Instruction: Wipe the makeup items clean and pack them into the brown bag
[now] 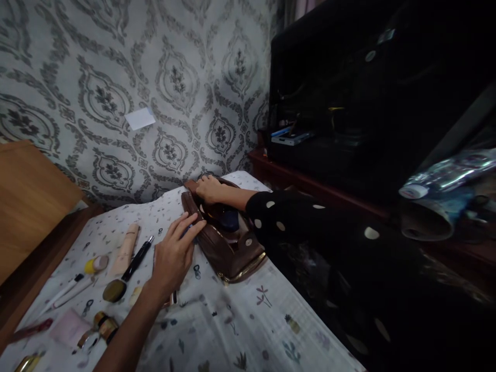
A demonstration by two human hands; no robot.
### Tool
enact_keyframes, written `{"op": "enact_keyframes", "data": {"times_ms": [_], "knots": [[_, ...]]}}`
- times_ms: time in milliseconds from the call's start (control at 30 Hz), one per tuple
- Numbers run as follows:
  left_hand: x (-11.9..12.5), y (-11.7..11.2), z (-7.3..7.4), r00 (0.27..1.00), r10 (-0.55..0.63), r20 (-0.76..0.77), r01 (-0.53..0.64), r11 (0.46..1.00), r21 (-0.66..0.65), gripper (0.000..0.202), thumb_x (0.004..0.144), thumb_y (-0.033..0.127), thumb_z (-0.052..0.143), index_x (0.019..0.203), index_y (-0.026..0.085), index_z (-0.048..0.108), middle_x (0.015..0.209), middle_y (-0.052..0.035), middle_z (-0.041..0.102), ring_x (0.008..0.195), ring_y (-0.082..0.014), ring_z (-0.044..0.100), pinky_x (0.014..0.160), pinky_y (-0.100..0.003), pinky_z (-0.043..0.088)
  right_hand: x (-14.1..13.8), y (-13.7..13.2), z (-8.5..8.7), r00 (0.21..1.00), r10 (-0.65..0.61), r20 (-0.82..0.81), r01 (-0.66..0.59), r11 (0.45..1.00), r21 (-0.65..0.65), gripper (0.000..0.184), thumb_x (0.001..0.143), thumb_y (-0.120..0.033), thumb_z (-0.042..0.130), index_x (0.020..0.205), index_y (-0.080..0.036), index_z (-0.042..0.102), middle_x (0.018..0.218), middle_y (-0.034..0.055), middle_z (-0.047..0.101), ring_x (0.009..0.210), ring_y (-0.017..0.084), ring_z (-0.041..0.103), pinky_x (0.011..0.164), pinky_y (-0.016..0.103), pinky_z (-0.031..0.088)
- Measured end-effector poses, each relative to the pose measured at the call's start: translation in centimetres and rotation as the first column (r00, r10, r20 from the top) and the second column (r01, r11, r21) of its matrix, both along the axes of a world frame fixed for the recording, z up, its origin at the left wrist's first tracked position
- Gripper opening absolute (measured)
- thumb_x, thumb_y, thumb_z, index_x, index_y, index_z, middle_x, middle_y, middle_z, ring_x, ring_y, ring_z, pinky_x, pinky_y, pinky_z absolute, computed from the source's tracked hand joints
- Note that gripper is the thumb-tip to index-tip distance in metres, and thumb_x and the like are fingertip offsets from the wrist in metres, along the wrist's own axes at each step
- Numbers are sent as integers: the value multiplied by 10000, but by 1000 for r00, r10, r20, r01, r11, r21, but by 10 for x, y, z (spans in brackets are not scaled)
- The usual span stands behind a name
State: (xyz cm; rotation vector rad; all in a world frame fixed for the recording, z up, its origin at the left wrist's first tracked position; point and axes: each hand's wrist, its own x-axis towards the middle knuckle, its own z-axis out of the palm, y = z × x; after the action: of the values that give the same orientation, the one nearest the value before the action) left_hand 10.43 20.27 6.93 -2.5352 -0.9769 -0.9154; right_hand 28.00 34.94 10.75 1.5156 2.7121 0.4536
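A brown handbag [217, 250] with a gold zip lies unzipped on the patterned white cloth. Inside its mouth shows a dark blue rounded item [229, 220]. At the far end, my right hand [209, 189] has its fingers curled over the bag's edge, fingertips partly hidden. My left hand [174, 256] rests its outstretched fingers against the bag's near left side; a small blue patch shows between them, too covered to name. Left of that hand lie a black-handled makeup brush [135, 262], a beige tube [126, 249] and a yellow-and-pink small container [96, 264].
More cosmetics lie at lower left, including a brown bottle with a gold label [105, 325] and a pink item [70, 328]. A wooden panel [34, 201] borders the left. Patterned wall behind; a black screen-like object [329, 77] and plastic bottle [453, 173] stand right.
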Motion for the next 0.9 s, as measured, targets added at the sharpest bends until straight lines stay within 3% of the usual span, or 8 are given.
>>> {"op": "enact_keyframes", "data": {"times_ms": [300,533,900], "knots": [[1,2,-1,1000,-3,-17,3,1000,15,491,890,29,397,1296,235,580,1365,-75,595,1318,-240,490,1052,-428,488,0,4,-1,999,32,37,-32,999,21,290,775,-256,705,1034,-126,705,1112,175,697,1106,323,608,918,411,469],[1,2,-1,1000,-1,-28,1,1000,9,499,889,28,386,1303,236,573,1365,-72,594,1321,-243,485,1052,-431,492,0,-1,-5,998,54,31,-56,995,86,319,835,-258,646,1104,-90,675,1148,202,681,1136,322,586,983,428,434],[2,2,0,1000,4,-26,-4,1000,-19,510,888,39,385,1312,242,582,1375,-75,586,1331,-240,470,1071,-441,476,4,-8,3,998,45,32,-46,999,25,336,787,-292,712,1076,-122,688,1150,182,692,1122,319,611,987,432,427]]}}
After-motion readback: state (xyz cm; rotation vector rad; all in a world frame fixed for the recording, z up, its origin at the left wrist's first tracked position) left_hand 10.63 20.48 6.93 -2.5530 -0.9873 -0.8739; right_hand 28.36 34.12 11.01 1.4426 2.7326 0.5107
